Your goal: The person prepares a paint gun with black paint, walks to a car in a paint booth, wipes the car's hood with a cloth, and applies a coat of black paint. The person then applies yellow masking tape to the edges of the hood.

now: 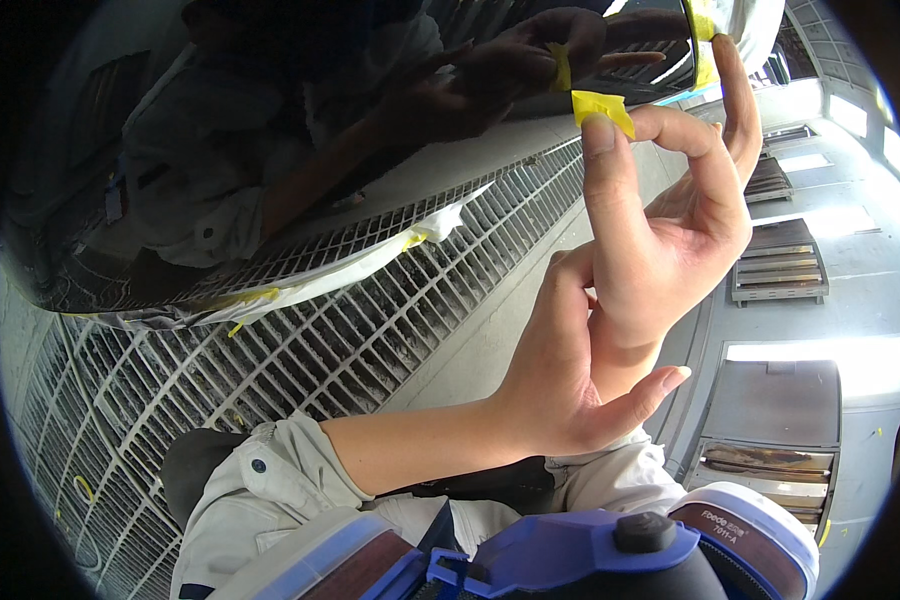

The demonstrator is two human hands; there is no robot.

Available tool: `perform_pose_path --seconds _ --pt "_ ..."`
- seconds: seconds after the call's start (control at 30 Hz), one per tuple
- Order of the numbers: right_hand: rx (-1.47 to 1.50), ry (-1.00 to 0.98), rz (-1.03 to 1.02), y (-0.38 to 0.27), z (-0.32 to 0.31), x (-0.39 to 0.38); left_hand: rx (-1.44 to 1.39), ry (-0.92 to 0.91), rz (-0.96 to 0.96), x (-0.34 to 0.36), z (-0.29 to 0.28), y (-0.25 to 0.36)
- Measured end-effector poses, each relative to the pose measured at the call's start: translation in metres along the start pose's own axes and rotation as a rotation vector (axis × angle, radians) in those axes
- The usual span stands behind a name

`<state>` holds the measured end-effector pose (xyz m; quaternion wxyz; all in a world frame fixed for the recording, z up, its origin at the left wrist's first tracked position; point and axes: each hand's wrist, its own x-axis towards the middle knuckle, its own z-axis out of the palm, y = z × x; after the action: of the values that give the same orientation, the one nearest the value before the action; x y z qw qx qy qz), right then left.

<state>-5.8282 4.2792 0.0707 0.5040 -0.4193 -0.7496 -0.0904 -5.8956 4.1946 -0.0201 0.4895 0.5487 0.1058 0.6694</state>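
Up high, crumpled yellow tape strip [602, 106] sits pinched between fingertips.

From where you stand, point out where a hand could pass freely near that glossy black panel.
Free: the metal floor grating below the masked edge of the glossy black panel, and the pale strip of floor beside it. Crowded: up top, where the right hand pinches yellow tape and the left hand sits just beneath.

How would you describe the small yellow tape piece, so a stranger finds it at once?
Start at the glossy black panel at the top. Just below its lower edge, the right hand is raised. The yellow tape piece sits pinched at its fingertips, brighter and shorter than the pale masking strip along the panel.
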Motion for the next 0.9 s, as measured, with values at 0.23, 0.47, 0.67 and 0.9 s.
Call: perform_pose_path --seconds 0.23,0.47,0.67,0.9 --pt "-0.021 0.0 0.002 0.0 0.0 0.0 -0.007 0.006 0.007 0.001 0.0 0.0" --pt "-0.014 0.001 0.006 -0.001 0.0 0.001 0.015 0.005 0.01 0.001 -0.001 0.001" --pt "0.177 0.078 -0.136 -0.005 0.012 0.003 0.018 0.001 0.001 0.001 -0.001 0.002" --pt "0.011 -0.009 0.01 -0.001 0.0 0.001 0.0 0.008 -0.001 0.002 -0.001 0.001"
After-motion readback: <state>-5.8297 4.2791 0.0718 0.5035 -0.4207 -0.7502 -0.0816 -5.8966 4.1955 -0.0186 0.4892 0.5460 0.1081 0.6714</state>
